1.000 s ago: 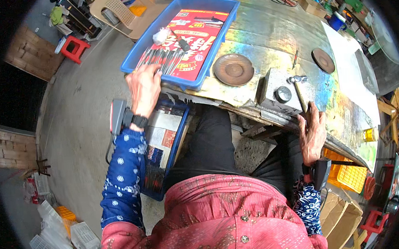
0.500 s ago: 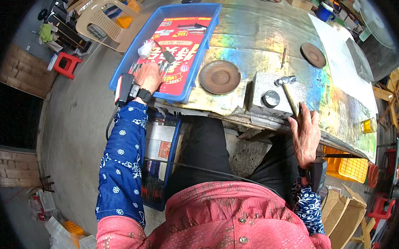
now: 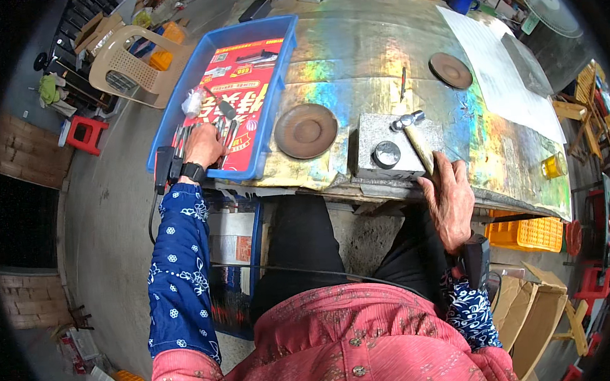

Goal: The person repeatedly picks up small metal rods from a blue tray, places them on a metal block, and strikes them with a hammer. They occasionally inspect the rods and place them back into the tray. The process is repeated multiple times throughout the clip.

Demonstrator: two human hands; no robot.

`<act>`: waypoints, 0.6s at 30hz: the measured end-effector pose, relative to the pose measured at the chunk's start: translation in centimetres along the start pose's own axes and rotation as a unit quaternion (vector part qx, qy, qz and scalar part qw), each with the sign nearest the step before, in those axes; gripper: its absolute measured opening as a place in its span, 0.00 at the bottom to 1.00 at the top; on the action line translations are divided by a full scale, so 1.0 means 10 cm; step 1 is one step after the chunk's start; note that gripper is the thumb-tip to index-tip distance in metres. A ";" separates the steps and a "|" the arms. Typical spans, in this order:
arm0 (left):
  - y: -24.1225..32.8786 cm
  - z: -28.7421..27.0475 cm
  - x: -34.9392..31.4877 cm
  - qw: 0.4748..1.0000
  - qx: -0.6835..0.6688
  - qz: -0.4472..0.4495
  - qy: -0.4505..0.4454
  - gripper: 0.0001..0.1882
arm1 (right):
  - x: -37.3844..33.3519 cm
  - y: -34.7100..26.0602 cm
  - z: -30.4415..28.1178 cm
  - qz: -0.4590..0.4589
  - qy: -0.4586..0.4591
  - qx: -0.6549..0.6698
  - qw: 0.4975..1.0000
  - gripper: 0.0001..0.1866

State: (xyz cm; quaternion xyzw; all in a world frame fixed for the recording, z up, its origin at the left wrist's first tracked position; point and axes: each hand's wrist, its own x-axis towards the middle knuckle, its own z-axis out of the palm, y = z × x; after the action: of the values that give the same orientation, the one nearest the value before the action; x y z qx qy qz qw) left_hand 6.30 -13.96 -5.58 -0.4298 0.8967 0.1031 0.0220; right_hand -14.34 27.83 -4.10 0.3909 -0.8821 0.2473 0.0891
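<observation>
1. Hammer (image 3: 420, 145) and thin rods (image 3: 230, 134) lie under my two hands at the edge of a table (image 3: 353, 57) streaked with rainbow stains.
2. Pale and wooden, the hammer's handle slants toward me; its small silvery metal head rests on top of a speckled grey block (image 3: 371, 135), beside a round container (image 3: 386, 154) with a dark, shiny top.
3. My right hand (image 3: 452, 200) frames the lower end of the handle, thumb on one side and half-bent fingers on the other; I cannot tell whether it bears any grip.
4. Slender and straight, dark with silvery glints, the rods lie side by side in the near part of a blue plastic tray (image 3: 242, 174), at the table's left.
5. My left hand (image 3: 203, 149) reaches over the tray's near wall and covers the middle of the row, its fingers curled down and hidden from view; whether they pinch a rod, I cannot tell.
6. Beneath the rods spreads a red printed sheet (image 3: 254, 69), where a crumpled white wad (image 3: 191, 104) sits just beyond my left hand.
7. Between tray and block stands a round brown dish (image 3: 306, 132); a second brown dish (image 3: 450, 70) lies farther off, to the right.
</observation>
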 end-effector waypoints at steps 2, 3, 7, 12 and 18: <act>0.00 -0.03 -0.02 0.999 -0.033 0.001 -0.030 0.14 | 0.00 -0.01 0.00 0.008 -0.005 -0.015 1.000 0.27; 0.02 -0.02 -0.03 0.992 -0.113 -0.031 -0.051 0.13 | 0.00 -0.01 0.00 0.011 -0.006 -0.014 1.000 0.27; 0.04 -0.04 -0.03 0.984 -0.152 -0.011 -0.090 0.13 | 0.00 -0.01 0.00 0.004 -0.005 -0.016 1.000 0.27; 0.07 -0.05 0.21 0.988 -0.118 0.041 0.091 0.10 | 0.01 -0.03 0.00 0.012 -0.010 -0.023 1.000 0.27; 0.08 0.10 0.46 0.967 -0.034 0.189 0.169 0.18 | 0.02 -0.03 0.02 0.001 0.005 -0.030 1.000 0.27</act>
State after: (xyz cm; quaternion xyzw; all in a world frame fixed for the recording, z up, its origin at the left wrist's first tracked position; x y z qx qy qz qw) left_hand 2.70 -16.78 -7.04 -0.2639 0.9484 0.0620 -0.1643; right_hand -14.24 27.42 -4.09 0.3865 -0.8889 0.2225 0.1046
